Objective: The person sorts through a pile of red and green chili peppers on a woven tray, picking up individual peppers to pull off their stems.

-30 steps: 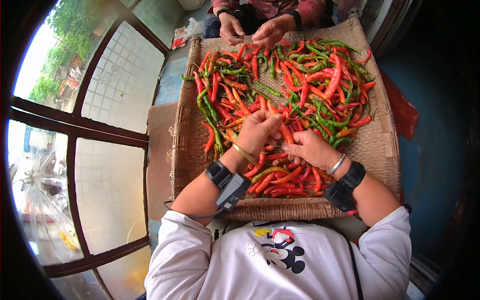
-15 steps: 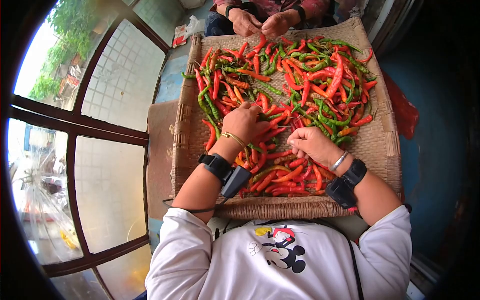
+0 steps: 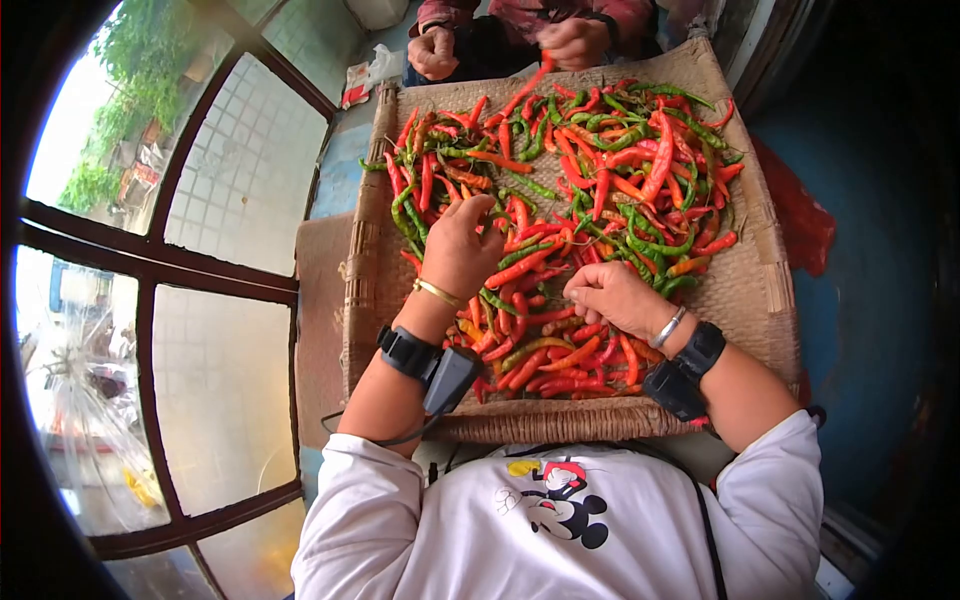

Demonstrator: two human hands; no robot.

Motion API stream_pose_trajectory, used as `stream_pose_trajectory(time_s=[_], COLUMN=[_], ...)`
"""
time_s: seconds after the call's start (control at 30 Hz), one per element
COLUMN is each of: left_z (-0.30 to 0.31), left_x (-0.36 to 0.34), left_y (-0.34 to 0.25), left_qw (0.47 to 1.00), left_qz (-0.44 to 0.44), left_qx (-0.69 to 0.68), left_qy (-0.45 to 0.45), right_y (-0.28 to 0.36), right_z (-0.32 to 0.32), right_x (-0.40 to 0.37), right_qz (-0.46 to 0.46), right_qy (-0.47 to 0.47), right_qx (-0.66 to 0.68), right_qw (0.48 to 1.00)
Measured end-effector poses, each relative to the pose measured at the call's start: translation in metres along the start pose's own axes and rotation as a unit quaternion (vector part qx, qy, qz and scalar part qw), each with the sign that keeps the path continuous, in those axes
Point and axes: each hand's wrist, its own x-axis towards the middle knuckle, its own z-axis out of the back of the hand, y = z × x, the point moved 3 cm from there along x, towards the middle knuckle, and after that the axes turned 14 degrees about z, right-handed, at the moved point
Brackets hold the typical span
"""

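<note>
Red, orange and green chili peppers (image 3: 570, 355) lie spread over a woven tray (image 3: 760, 290). My left hand (image 3: 462, 245), with a gold bangle at the wrist, is over the peppers left of the middle. Its fingers are parted, and no pepper shows between them. To the right, my right hand (image 3: 618, 296) hovers over the pile with thumb and fingertips pinched together. Whatever is in that pinch, if anything, is too small to make out. A long green pepper (image 3: 530, 248) lies between my two hands.
Across the tray, another person's hand (image 3: 574, 44) is at a red pepper (image 3: 527, 84); their other hand (image 3: 432, 54) is by the far edge. Framed window panes (image 3: 222, 385) stand at the left. A red bag (image 3: 800, 215) lies beyond the tray's right side.
My left hand has lifted out of the peppers and moved slightly left. My right hand has shifted slightly left and down. The other person's hands have separated, one now at a red pepper.
</note>
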Motion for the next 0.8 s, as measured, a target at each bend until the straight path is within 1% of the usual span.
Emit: stream_pose_trajectory(time_s=[0.07, 0.13, 0.17, 0.2, 0.27, 0.33, 0.4, 0.43, 0.47, 0.53, 0.6, 0.67, 0.7, 0.73, 0.8], left_z=[-0.002, -0.007, -0.009, -0.008, -0.013, -0.020, -0.029, -0.036, -0.041, -0.045, -0.054, -0.059, -0.053, -0.049, -0.053], left_x=[0.000, 0.000, -0.001, -0.002, -0.008, -0.014, -0.022, -0.025, -0.030, -0.036, -0.037, -0.037, -0.034, -0.030, -0.031], left_y=[0.006, 0.013, 0.014, 0.011, 0.007, 0.004, -0.004, -0.003, -0.006, -0.017, -0.012, -0.006, -0.010, -0.012, -0.010], left_qw=[1.000, 0.981, 0.967, 0.967, 0.925, 0.886, 0.851, 0.840, 0.842, 0.820, 0.825, 0.818, 0.818, 0.817, 0.811], left_qz=[-0.010, 0.077, 0.100, 0.097, 0.165, 0.184, 0.209, 0.195, 0.182, 0.205, 0.178, 0.196, 0.224, 0.254, 0.269], left_qx=[-0.016, -0.161, -0.208, -0.209, -0.299, -0.362, -0.390, -0.399, -0.380, -0.377, -0.343, -0.357, -0.372, -0.387, -0.416], left_qy=[-0.011, 0.073, 0.106, 0.103, 0.168, 0.224, 0.284, 0.313, 0.337, 0.379, 0.413, 0.407, 0.376, 0.345, 0.311], right_y=[0.000, -0.002, -0.002, -0.001, -0.001, 0.001, 0.005, 0.003, 0.002, 0.001, 0.002, 0.004, 0.002, 0.003, 0.000], right_z=[0.000, 0.000, 0.000, 0.000, -0.001, -0.004, -0.005, -0.004, -0.001, 0.001, 0.001, -0.002, -0.003, -0.003, -0.013], right_x=[0.000, 0.001, 0.001, 0.001, 0.000, 0.000, -0.002, -0.002, -0.001, -0.002, -0.002, -0.005, -0.002, 0.000, -0.003], right_qz=[-0.003, 0.000, 0.006, 0.008, 0.013, 0.002, 0.032, 0.040, 0.046, 0.054, 0.049, 0.044, 0.017, 0.015, -0.007], right_qy=[0.002, 0.005, 0.009, 0.009, 0.001, 0.004, -0.034, -0.048, -0.050, -0.046, -0.055, -0.055, -0.015, -0.014, 0.043], right_qx=[-0.002, 0.006, 0.004, 0.001, 0.019, 0.006, 0.063, 0.071, 0.066, 0.080, 0.066, 0.073, 0.049, 0.051, 0.026], right_qw=[1.000, 1.000, 1.000, 1.000, 1.000, 1.000, 0.997, 0.996, 0.995, 0.994, 0.995, 0.995, 0.999, 0.999, 0.999])
